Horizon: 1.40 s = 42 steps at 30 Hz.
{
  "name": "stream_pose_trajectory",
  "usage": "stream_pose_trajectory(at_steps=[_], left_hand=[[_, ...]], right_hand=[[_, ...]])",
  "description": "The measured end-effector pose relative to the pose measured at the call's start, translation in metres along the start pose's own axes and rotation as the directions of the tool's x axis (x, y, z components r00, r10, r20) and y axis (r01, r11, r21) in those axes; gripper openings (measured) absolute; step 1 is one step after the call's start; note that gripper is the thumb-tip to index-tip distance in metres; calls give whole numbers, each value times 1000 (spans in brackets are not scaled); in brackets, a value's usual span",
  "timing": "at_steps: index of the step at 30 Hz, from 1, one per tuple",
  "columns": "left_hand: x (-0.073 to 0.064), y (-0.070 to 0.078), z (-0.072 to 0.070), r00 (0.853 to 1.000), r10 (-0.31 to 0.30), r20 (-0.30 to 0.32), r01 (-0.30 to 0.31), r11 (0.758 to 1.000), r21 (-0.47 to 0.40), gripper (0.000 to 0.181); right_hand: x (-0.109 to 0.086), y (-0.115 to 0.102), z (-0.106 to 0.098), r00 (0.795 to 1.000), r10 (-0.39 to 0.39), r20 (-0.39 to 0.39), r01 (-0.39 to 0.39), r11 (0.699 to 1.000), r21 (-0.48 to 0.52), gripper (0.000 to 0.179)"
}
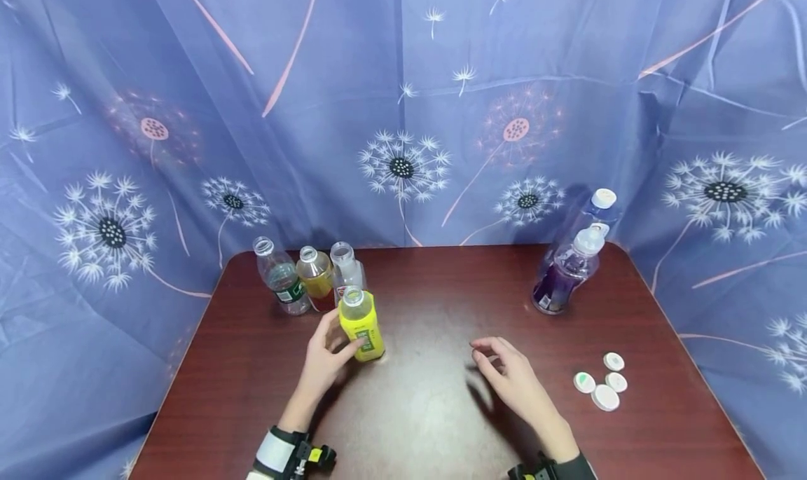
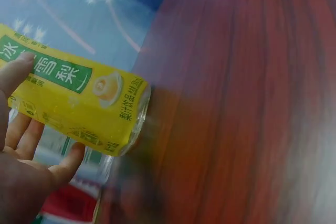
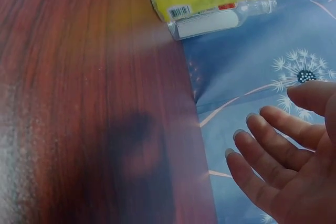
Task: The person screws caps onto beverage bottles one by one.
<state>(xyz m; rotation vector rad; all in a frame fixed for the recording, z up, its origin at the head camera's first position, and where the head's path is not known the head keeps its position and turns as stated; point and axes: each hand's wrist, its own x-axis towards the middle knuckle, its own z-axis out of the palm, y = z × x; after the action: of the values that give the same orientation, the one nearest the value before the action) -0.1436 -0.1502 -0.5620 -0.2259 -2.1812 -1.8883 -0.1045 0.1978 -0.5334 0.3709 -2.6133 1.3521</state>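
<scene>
My left hand [image 1: 326, 354] holds a yellow-labelled drink bottle [image 1: 363, 333], thumb across the front of its label and fingers around the far side. The bottle has no cap on its neck. In the left wrist view its yellow label [image 2: 79, 90] shows green patches with white characters and a picture of a pear drink. My right hand [image 1: 511, 375] hovers over the table to the right, fingers relaxed and slightly bent, with nothing in them. The right wrist view shows that hand [image 3: 283, 156] with fingers spread apart.
Behind the yellow bottle stand a clear bottle [image 1: 348, 273], an amber-bottomed bottle [image 1: 317, 280] and a green-labelled bottle [image 1: 284, 280], all uncapped. At back right are a purple-labelled bottle [image 1: 564, 277] and a taller white-capped bottle [image 1: 589, 217]. Several white caps [image 1: 606, 397] lie on the brown table [image 1: 435, 424].
</scene>
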Motion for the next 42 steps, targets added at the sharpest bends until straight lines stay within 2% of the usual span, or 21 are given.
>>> stream_pose_trajectory(at_steps=[3,6,17,27,35,42], left_hand=[[3,2,11,998,-11,56,12,1000,-9,66],[5,2,21,996,-18,87,20,1000,-22,68],[10,-2,50,989,24,143,-13,997,-73,69],[11,3,76,979,13,203,2,997,-72,68],[11,5,89,974,29,226,-9,996,-90,66],[10,6,96,969,18,245,7,995,-103,67]], right_hand=[[1,0,-1,1000,9,1,-9,1000,2,16],[2,1,-1,1000,15,1,-15,1000,12,15],[2,5,-4,999,29,28,-29,1000,-9,16],[2,5,-7,998,48,31,-48,999,5,16],[6,6,-8,998,37,48,-36,999,-16,16],[6,7,-8,997,51,50,-50,998,-24,16]])
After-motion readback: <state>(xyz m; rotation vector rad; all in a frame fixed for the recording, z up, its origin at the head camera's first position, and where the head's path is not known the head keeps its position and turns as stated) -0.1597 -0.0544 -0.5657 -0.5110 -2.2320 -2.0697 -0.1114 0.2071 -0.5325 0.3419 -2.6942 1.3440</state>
